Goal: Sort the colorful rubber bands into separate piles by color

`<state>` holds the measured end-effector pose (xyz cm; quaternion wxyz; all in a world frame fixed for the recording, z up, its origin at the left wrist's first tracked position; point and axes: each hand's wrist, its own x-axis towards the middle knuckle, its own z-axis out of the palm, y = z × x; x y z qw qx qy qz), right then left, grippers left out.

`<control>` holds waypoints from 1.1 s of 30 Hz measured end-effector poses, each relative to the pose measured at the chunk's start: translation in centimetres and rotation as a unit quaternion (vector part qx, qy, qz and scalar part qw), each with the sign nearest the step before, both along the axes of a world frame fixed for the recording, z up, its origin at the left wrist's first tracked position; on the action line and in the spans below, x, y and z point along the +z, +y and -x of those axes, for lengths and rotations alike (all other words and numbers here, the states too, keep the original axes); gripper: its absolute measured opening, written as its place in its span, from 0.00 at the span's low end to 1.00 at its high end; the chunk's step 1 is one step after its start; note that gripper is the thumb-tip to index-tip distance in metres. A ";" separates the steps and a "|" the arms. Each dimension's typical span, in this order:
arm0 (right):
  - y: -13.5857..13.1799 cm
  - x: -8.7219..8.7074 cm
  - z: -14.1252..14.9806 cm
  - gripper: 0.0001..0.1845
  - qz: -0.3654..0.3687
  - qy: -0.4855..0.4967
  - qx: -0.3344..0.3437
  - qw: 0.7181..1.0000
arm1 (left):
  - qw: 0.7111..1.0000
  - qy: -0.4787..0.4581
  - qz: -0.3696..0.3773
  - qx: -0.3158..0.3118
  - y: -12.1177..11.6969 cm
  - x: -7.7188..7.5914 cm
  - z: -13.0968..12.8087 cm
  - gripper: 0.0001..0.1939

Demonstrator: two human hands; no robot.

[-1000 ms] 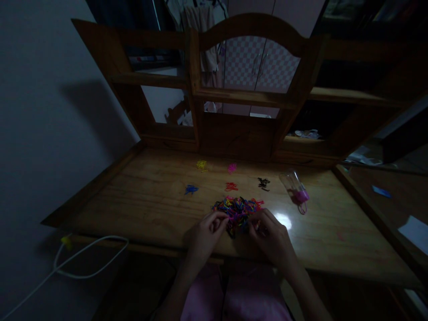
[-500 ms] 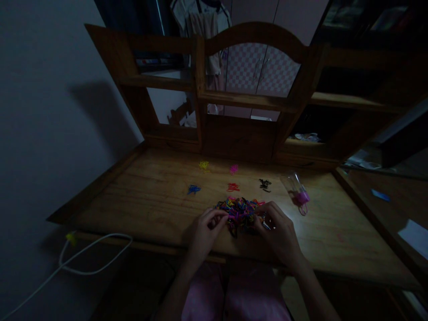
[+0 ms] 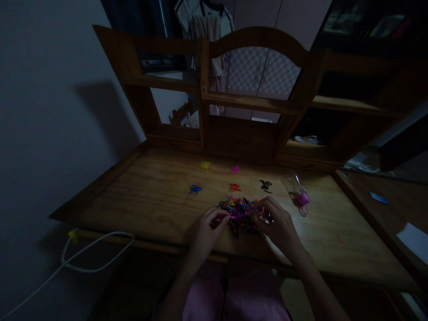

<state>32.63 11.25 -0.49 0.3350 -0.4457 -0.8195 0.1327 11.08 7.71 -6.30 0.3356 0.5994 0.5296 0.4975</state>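
Observation:
A tangled heap of small multicoloured elastic bands point(image 3: 241, 211) lies on the wooden desk close to me. My left hand point(image 3: 209, 227) is at the heap's left edge, thumb and forefinger pinched together; what is between the tips is too small to make out. On the opposite side, my right hand point(image 3: 277, 223) has bent fingers with thumb and forefinger at the heap, their tips partly lost in the dark bands. Beyond lie small sorted piles: blue bands point(image 3: 195, 189), yellow bands point(image 3: 205, 165), pink bands point(image 3: 235, 169), red bands point(image 3: 234, 187) and black bands point(image 3: 266, 185).
A clear plastic bottle with a pink cap point(image 3: 302, 198) lies on the desk point(image 3: 150, 187) to the right. Wooden shelving point(image 3: 247, 101) rises along the back edge. A white cable point(image 3: 96, 271) loops at the left front. The room is dim.
The right hand's fingers have shifted slightly at the heap, and a reddish-pink bit now shows at its far edge. The left hand stays pinched in nearly the same place. The view has tilted slightly.

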 end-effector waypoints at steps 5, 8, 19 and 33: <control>3.6 2.1 3.1 0.04 -0.027 -0.046 0.077 0.996 | 1.000 0.008 -0.005 -0.002 0.3 -0.4 0.0 0.06; 6.9 2.5 6.7 0.05 -0.017 -0.110 0.123 0.986 | 1.000 0.018 0.002 0.005 0.3 -0.5 0.0 0.05; 12.3 -0.6 16.4 0.07 0.026 -0.168 0.226 0.959 | 0.999 0.033 0.013 -0.001 -0.2 0.5 0.1 0.05; 7.0 1.6 3.1 0.04 0.065 -0.056 0.140 0.986 | 0.999 0.015 0.030 -0.011 -0.1 0.3 0.0 0.07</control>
